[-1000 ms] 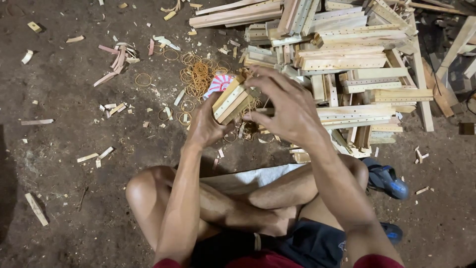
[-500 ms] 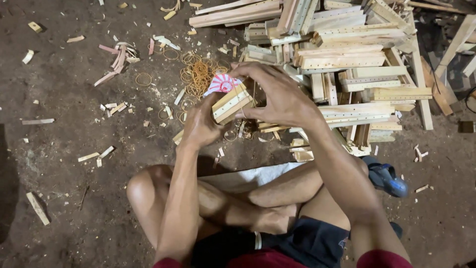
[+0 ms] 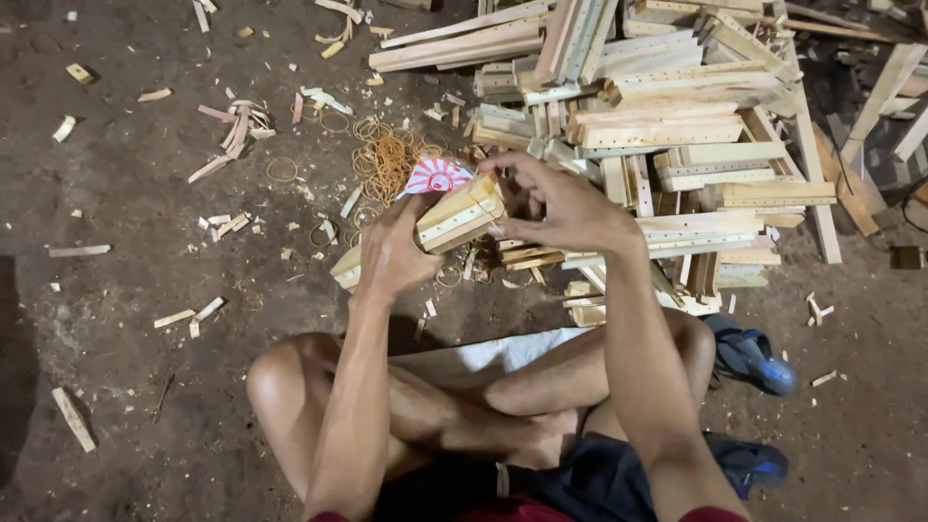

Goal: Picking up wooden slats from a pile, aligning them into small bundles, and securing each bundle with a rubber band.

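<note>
A dark dirt floor (image 3: 126, 222) fills the view, littered with wood chips. At one to two o'clock lies the biggest heap, a pile of pale wooden slats (image 3: 667, 145), many drilled with rows of small holes, stacked crosswise and reaching down toward the centre. At six o'clock the person sits cross-legged on the ground, bare knees out, with a blue sandal (image 3: 754, 358) at four o'clock beside the right leg. In the centre, slightly toward twelve o'clock, is a bundle of short wooden sticks (image 3: 454, 217), held tilted above the floor. The left hand (image 3: 391, 256) is wrapped around the bundle's lower end, fingers closed tight on it. The right hand (image 3: 565, 208) is at the bundle's upper end, fingers curled and touching that end, thumb and forefinger pinched close there. A small red and white paper (image 3: 437, 177) sits just behind the bundle at twelve o'clock. Beyond it, a tangle of rubber bands (image 3: 387, 159) lies on the dirt.
</note>
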